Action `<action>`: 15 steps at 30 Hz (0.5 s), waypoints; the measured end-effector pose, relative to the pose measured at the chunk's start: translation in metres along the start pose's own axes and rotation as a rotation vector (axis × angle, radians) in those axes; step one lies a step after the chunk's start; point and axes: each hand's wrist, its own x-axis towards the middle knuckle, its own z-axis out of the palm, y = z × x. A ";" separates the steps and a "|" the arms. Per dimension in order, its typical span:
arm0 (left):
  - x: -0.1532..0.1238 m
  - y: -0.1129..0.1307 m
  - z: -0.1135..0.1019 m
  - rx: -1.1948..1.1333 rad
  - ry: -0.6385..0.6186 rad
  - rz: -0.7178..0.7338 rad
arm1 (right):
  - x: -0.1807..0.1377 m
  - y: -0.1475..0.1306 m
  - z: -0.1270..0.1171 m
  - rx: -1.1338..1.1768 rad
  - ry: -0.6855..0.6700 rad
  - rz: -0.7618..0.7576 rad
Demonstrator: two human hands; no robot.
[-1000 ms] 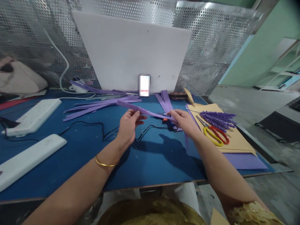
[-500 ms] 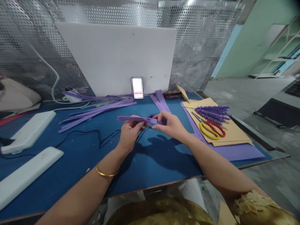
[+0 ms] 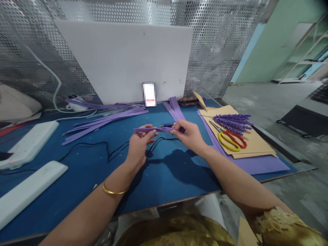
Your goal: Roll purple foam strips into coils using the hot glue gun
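Between both hands a purple strip [image 3: 164, 129], paper or foam by its look, is held roughly level above the blue tabletop. My left hand [image 3: 138, 143] is closed on its left part, thumb on top, with the strip's end sticking out past the fingers. Further right, my right hand [image 3: 188, 135] pinches the strip between thumb and fingertips. Behind the strip lies a dark blue tool [image 3: 168, 125], partly hidden by the right hand. A black cord [image 3: 157, 140] runs along the table under the hands.
Purple strips [image 3: 110, 119] lie at the back left, and another bundle [image 3: 174, 108] stands near the phone [image 3: 149, 94]. On the right, scissors [image 3: 229, 136] and a purple flower sprig [image 3: 233, 122] rest on tan sheets [image 3: 253, 145]. White power strips [image 3: 36, 191] occupy the left.
My left hand has turned and its thumb now presses on top of the strip. The strip's left end has shifted right. My right fingers have drawn into a tighter pinch.
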 end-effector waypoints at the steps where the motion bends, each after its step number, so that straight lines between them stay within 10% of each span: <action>1: 0.003 0.001 -0.003 0.059 0.111 0.086 | 0.000 -0.001 -0.002 -0.061 0.006 -0.033; 4: 0.009 0.009 -0.013 0.437 0.295 0.511 | 0.000 -0.001 -0.005 -0.188 0.012 -0.090; 7: 0.007 0.019 -0.018 0.844 -0.004 0.789 | -0.001 -0.001 -0.005 -0.230 -0.014 -0.152; 15: -0.003 0.015 -0.014 0.990 -0.301 0.620 | -0.004 -0.001 0.001 -0.233 -0.094 -0.348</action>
